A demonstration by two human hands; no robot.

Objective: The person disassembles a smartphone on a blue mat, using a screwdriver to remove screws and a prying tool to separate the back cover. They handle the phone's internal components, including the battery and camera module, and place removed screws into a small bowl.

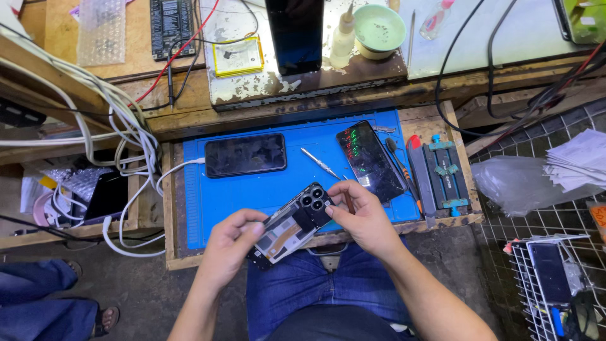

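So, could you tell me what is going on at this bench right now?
A seated person holds an opened phone, back cover off and camera cluster showing, over their lap at the edge of a blue work mat. The left hand grips its lower end; the right hand pinches the camera end. On the mat lie a dark phone on a white cable, a second phone with a lit screen, and a screwdriver.

Opened phone (291, 224) between both hands (230, 243)
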